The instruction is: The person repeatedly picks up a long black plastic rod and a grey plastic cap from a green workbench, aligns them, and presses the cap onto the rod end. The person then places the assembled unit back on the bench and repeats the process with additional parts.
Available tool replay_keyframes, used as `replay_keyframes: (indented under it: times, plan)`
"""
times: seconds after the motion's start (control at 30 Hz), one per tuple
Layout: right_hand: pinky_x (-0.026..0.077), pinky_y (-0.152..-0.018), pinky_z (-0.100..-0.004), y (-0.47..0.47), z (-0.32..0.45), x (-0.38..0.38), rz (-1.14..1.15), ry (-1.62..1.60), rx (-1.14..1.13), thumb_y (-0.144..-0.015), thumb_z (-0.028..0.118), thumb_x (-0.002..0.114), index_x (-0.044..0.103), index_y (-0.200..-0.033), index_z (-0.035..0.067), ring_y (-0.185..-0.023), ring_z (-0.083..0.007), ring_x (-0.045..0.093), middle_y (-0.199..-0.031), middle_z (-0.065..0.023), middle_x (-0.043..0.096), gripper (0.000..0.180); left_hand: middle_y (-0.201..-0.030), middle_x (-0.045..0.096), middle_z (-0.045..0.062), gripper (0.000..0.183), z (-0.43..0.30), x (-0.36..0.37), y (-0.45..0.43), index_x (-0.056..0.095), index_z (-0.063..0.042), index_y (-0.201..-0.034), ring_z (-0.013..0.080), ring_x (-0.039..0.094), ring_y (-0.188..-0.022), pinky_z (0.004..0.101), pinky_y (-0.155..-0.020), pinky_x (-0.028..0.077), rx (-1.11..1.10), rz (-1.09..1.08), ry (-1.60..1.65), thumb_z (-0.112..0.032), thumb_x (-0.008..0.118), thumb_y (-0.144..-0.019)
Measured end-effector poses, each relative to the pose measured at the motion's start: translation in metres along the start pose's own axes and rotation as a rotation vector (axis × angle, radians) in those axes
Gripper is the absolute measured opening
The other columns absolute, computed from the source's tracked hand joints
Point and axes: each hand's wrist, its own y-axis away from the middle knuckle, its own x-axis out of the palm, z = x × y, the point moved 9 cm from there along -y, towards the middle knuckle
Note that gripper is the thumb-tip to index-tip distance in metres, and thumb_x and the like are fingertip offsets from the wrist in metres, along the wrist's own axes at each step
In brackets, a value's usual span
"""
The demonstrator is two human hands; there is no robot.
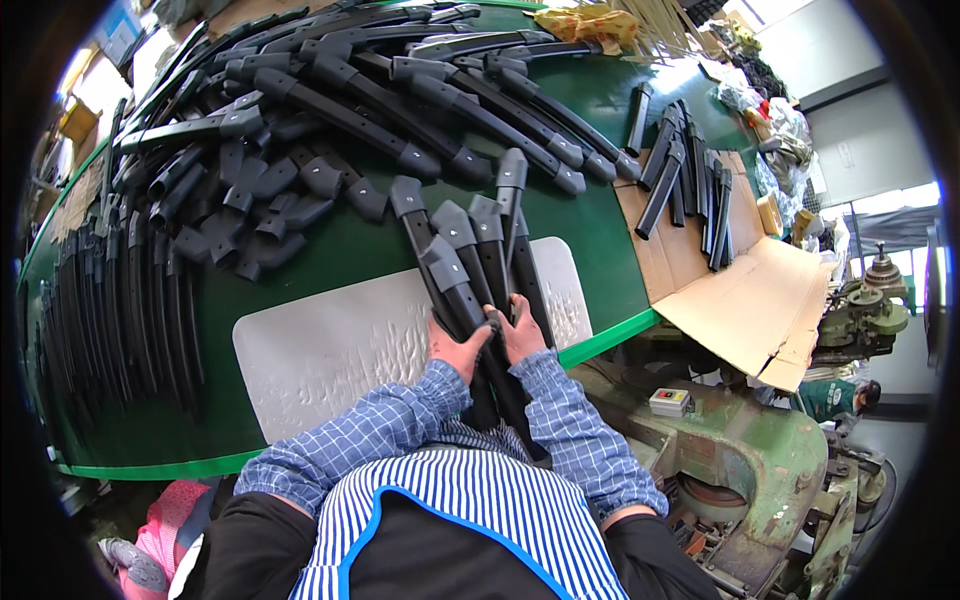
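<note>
My left hand (459, 346) and my right hand (519, 330) grip a bundle of black bars with angular black end caps (444, 262) from both sides, near the table's front edge. The capped ends fan out away from me, and the lower ends reach towards my striped apron. Under the bundle lies a worn, pale grey mat (330, 352) on the green tabletop (315, 292). Beyond it sits a large heap of similar capped bars (360, 105). Loose black plastic caps (255, 195) are piled to the left of centre.
A row of black bars (135, 300) stretches along the left side. Short black bars (664, 180) lie on opened cardboard (720, 300) at the right. A green machine (750, 442) with a switch box (670, 402) stands beside the table. A person (832, 397) is in the right background.
</note>
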Motion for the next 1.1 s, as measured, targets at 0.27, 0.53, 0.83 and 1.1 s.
replay_keyframes:
  times: [0.27, 0.53, 0.83, 1.1]
  plan:
    - [0.048, -0.096, -0.0366, -0.061, 0.013, -0.048, 0.059, -0.022, -0.099, -0.081, 0.041, 0.079, 0.057, -0.120, -0.002, -0.107, -0.0269, 0.063, -0.113, -0.0149, 0.065, 0.062, -0.126, 0.059, 0.020, 0.088, 0.005, -0.028, -0.095, 0.041, -0.001, -0.141, 0.0335, 0.058, -0.116, 0.0405, -0.102, 0.046, 0.006, -0.196, -0.029, -0.019, 0.087, -0.068]
    - [0.048, -0.097, -0.0428, -0.113, -0.058, -0.131, -0.029, 0.155, -0.187, -0.088, 0.033, 0.066, 0.064, -0.119, 0.003, -0.107, -0.0379, 0.060, -0.111, -0.0203, 0.065, 0.043, -0.147, 0.033, 0.026, 0.101, -0.010, -0.009, -0.086, 0.024, -0.016, -0.156, 0.0432, 0.035, -0.135, 0.0478, -0.115, 0.031, 0.118, -0.242, -0.534, -0.027, 0.082, -0.073]
    - [0.041, -0.103, -0.0560, -0.342, -0.070, -0.350, -0.672, 0.418, 0.350, -0.080, 0.058, 0.071, 0.033, -0.149, 0.031, -0.132, -0.0419, 0.041, -0.150, -0.0226, 0.035, 0.083, -0.151, 0.026, 0.024, 0.095, -0.128, 0.062, -0.062, 0.030, -0.013, -0.154, 0.0435, 0.030, -0.139, 0.0498, -0.116, 0.028, 0.359, -0.294, -0.998, -0.016, 0.078, -0.073]
    - [0.051, -0.098, -0.0421, -0.390, -0.128, -0.391, -0.380, 0.291, 0.502, -0.071, 0.028, 0.081, -0.009, -0.157, 0.030, -0.118, -0.0388, 0.060, -0.153, -0.0291, 0.029, 0.124, -0.141, 0.040, 0.028, 0.072, -0.191, 0.480, -0.219, 0.040, -0.008, -0.145, 0.0438, 0.040, -0.132, 0.0488, -0.111, 0.036, 0.851, 0.394, -0.927, -0.025, 0.073, -0.083]
